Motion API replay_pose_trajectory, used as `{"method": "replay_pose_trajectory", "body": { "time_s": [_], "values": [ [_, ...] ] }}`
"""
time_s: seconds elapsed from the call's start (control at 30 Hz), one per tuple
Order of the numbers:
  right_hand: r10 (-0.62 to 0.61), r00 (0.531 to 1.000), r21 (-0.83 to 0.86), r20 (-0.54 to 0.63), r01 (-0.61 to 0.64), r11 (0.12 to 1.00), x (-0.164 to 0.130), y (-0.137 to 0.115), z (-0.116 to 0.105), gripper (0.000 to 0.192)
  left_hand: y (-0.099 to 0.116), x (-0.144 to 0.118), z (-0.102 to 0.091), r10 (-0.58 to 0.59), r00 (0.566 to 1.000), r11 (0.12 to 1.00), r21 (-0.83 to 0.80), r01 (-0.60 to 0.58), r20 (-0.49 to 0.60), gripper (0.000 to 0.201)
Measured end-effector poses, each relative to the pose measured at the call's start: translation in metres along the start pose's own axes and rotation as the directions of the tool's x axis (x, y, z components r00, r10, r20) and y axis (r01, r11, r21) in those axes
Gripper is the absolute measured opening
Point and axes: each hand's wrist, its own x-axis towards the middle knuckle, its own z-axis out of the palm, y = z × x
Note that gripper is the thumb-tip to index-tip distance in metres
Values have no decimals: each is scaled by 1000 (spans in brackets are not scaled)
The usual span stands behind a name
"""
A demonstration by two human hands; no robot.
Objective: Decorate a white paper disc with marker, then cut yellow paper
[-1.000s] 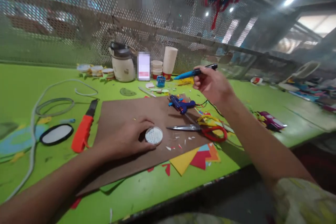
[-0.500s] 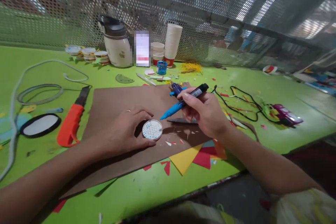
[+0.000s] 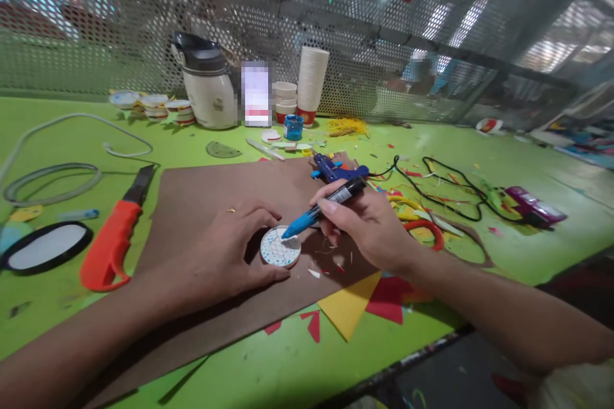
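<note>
A small round white disc [image 3: 279,252] with blue specks and thin dark lines rests on a brown board [image 3: 201,195]. My left hand [image 3: 230,246] grips its left edge between thumb and fingers. In my right hand [image 3: 364,220] is a blue marker [image 3: 319,208] with a black rear end, held like a pen. The marker's tip meets the disc's upper face, as far as I can see. Behind my right hand lies a blue glue gun [image 3: 336,168], and red-and-yellow handled scissors [image 3: 426,230] are partly hidden beside my wrist.
An orange-handled knife [image 3: 110,246] lies left of the board. Paper scraps, including a yellow piece [image 3: 350,303], lie at the front. Along the back stand a white jug [image 3: 208,92], stacked paper cups [image 3: 313,80] and a blue paint pot [image 3: 293,128]. A black cord [image 3: 453,182] trails right.
The marker has come down and left, from beside the disc onto its face. My left hand still holds the disc. The camera view has shifted slightly, uncovering more of the glue gun and scissors.
</note>
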Motion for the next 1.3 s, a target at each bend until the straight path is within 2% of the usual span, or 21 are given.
{"method": "replay_pose_trajectory", "body": {
  "time_s": [0.17, 0.63, 1.3],
  "values": [
    [-130, 991, -129, -34, 125, 984, -4, 0, 3, 6, -2, 1, 1, 17, 1000, 1000, 5, -17, 6, 45],
    [-124, 992, -217, -15, 118, 969, -7, 2, 4, 7, 4, 1, -2, -9, 1000, 1000, -15, 10, 20, 45],
    [-165, 986, -323, 8, 159, 933, -6, 7, 2, 13, 2, 0, 1, 15, 1000, 1000, 14, -15, -10, 41]
  ]
}}
